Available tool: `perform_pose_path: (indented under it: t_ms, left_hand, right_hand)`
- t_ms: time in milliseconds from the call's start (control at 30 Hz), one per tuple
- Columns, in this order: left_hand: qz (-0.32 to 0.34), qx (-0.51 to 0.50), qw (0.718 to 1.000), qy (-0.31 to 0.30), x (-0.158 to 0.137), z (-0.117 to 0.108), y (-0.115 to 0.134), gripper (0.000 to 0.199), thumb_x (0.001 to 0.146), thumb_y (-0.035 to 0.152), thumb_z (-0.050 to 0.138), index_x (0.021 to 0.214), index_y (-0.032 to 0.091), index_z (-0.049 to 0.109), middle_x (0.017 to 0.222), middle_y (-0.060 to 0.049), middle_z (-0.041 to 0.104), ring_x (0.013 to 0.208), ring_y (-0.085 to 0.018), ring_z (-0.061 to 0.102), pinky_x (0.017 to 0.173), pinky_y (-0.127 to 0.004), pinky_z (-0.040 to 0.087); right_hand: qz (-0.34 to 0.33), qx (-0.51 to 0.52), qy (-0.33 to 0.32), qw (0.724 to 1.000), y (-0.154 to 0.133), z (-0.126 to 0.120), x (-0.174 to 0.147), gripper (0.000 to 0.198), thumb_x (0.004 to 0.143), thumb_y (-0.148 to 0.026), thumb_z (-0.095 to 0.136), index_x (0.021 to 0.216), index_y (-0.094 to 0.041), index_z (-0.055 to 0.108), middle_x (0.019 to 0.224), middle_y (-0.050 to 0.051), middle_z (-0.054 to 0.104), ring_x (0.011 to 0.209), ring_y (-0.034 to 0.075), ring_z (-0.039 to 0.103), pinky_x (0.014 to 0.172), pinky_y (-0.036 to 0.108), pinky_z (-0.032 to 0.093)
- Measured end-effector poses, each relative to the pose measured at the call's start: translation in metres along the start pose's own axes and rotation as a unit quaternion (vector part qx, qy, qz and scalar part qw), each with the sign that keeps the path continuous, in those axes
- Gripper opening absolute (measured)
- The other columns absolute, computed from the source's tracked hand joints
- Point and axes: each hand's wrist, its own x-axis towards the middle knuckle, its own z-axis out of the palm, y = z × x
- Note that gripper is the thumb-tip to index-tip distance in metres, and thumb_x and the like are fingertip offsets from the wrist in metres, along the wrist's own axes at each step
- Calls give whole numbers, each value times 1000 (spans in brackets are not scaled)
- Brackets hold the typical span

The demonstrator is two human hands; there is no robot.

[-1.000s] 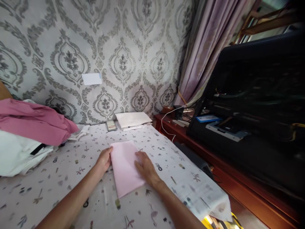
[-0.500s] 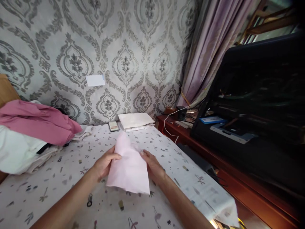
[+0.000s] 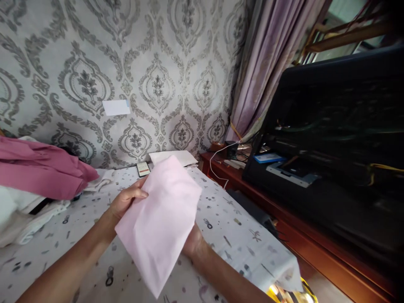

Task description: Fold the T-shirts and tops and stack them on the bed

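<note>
A pale pink folded sheet (image 3: 160,219) is held up in front of me over the bed, tilted with one corner pointing down towards me. Whether it is paper or cloth, I cannot tell. My left hand (image 3: 128,198) is closed on its left edge, thumb on top and fingers behind. Under the sheet's right side is my right hand (image 3: 192,242); its fingers are hidden behind the sheet. Beyond it, a white folded stack (image 3: 186,157) lies by the wall, partly covered by the pink sheet. Beside that stack is a phone (image 3: 143,169) with its screen lit.
The bed's patterned white sheet (image 3: 221,219) spreads beneath my hands. Pink clothing (image 3: 47,168) and white clothing (image 3: 15,210) are heaped at left. A reddish wooden cabinet (image 3: 284,240) runs along the right, bearing a large black panel (image 3: 331,126). A white cable (image 3: 212,166) hangs down there.
The pink sheet has turned and come closer, its broad face now towards me. My right hand has gone from its right edge to underneath. My view has shifted slightly right.
</note>
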Motion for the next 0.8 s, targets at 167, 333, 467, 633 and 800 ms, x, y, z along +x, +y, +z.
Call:
perform_pose_path:
  t_ms: [167, 333, 467, 633, 800]
  left_hand:
    - [-46, 76, 995, -37, 9, -6, -7, 61, 57, 14, 69, 118, 20, 70, 104, -7, 74, 96, -31, 68, 81, -34, 53]
    - [-104, 116, 987, -30, 25, -38, -36, 49, 60, 13, 69, 109, 18, 72, 106, -8, 74, 86, -25, 69, 73, -28, 52]
    - [-107, 108, 987, -52, 27, -48, -47, 52, 63, 13, 72, 115, 17, 69, 108, -9, 73, 86, -25, 69, 74, -29, 53]
    - [-84, -43, 995, 7, 20, -74, -74, 42, 81, 32, 74, 119, 19, 65, 108, -10, 73, 93, -22, 70, 81, -30, 53]
    - [-78, -124, 987, 66, 17, -105, -95, 47, 82, 38, 77, 121, 19, 61, 100, -11, 75, 86, -22, 72, 76, -31, 54]
  right_hand:
    - [74, 197, -32, 977, -16, 6, -18, 68, 91, -73, 30, 114, -23, 70, 107, 12, 74, 118, 33, 60, 99, 51, 49]
    - [80, 322, -39, 943, -16, 2, -36, 88, 76, -92, 30, 109, -20, 68, 117, 17, 70, 127, 36, 54, 99, 57, 49]
    - [144, 324, -11, 935, -12, 2, -36, 58, 72, -48, 80, 119, -17, 63, 123, 14, 69, 119, 30, 63, 100, 45, 52]
    - [180, 297, 33, 937, -16, -9, 4, 41, 71, -12, 77, 111, -11, 65, 111, 14, 74, 103, 26, 71, 96, 37, 56]
    - [151, 273, 58, 948, -30, -24, 102, 24, 80, -2, 61, 102, -11, 65, 94, 12, 76, 89, 22, 74, 82, 32, 62]
